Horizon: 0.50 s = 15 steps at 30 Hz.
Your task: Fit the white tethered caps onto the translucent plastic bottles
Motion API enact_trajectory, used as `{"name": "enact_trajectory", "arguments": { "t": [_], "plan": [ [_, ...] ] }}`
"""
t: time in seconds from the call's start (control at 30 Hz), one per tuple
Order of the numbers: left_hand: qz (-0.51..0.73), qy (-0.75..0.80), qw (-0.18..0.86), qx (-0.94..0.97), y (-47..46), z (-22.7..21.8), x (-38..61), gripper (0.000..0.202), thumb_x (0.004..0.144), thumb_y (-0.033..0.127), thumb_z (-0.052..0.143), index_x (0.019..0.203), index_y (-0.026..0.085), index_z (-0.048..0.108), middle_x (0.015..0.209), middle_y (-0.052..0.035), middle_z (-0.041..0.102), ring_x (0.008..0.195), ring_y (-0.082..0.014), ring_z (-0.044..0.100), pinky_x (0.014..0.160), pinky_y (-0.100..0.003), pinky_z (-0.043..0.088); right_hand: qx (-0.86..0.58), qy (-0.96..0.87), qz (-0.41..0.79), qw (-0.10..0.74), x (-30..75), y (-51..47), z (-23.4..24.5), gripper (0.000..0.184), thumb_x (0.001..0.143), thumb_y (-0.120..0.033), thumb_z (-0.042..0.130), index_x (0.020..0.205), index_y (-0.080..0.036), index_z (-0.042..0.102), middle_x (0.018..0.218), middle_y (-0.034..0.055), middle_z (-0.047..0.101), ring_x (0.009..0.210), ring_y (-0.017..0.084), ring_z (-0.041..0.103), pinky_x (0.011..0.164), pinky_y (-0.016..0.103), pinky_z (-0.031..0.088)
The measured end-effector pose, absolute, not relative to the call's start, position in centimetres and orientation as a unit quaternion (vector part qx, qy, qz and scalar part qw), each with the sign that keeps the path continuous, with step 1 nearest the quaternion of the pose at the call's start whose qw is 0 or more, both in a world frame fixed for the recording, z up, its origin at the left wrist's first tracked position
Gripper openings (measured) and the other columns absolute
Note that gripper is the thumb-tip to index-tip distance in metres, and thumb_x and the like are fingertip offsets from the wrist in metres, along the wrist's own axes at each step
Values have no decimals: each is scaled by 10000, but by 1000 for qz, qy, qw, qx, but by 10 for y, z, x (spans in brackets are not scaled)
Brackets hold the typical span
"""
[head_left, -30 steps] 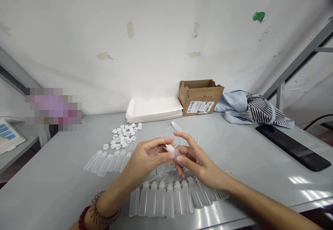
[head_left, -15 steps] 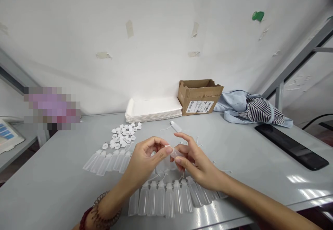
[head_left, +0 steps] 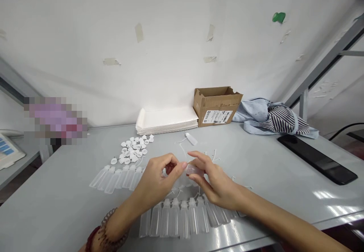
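Observation:
A small translucent squeeze bottle (head_left: 195,170) lies tilted between the thumb and fingers of my right hand (head_left: 217,180). At its top end, my left hand (head_left: 159,176) pinches the white cap, which the fingertips mostly hide. A thin pale strap stands up behind the fingertips. Below my hands, a row of capped squeeze bottles (head_left: 174,218) lies side by side, thin tethers at their tops. More such bottles (head_left: 123,178) lie left of my left hand. Behind these is a pile of loose white caps (head_left: 133,150). A single bottle (head_left: 191,139) lies beyond my hands.
White padded envelopes (head_left: 167,120) are stacked against the wall beside an open cardboard box (head_left: 217,106). Light blue and striped cloth (head_left: 280,119) lies right of it, with a long black object (head_left: 315,159) in front. A blurred purple shape (head_left: 55,117) is at far left.
My right hand has closed further around the bottle and turned it slightly. My left fingertips stay at its cap end. The view has shifted slightly.

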<state>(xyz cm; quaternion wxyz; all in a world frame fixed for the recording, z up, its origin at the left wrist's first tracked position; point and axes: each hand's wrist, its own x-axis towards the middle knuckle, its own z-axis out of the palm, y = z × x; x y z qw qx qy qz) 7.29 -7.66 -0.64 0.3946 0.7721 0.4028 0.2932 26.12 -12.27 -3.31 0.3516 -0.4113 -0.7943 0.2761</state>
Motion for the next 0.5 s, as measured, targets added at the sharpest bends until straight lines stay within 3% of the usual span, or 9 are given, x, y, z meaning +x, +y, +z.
{"name": "enact_trajectory", "arguments": {
  "t": [0.13, 0.33, 0.5],
  "plan": [
    [268, 385, 394, 790, -79, -7, 72, 325, 906, 373, 441, 665, 177, 535, 626, 19, 498, 610, -124, 466, 549, -234, 361, -407, -805, 272, 336, 263, -124, -30, 453, 944, -171, 362, 1349, -243, 173, 963, 61, 590, 753, 157, 571, 682, 298, 456],
    [269, 321, 375, 827, -77, 0, 67, 158, 885, 284, 471, 790, 186, 551, 762, 6, 546, 738, -140, 508, 676, -247, 402, -404, -757, 374, 352, 263, -124, -17, 61, 960, -229, 345, 1020, -226, 336, 805, 12, 583, 671, 129, 519, 598, 256, 418],
    [251, 360, 360, 823, -78, -3, 70, 303, 924, 332, 401, 690, 184, 525, 663, 12, 521, 628, -131, 483, 576, -242, 371, -430, -787, 303, 323, 261, -125, -22, 87, 945, -228, 382, 1030, -212, 377, 760, 11, 546, 608, 131, 481, 568, 272, 404]
  ]
}}
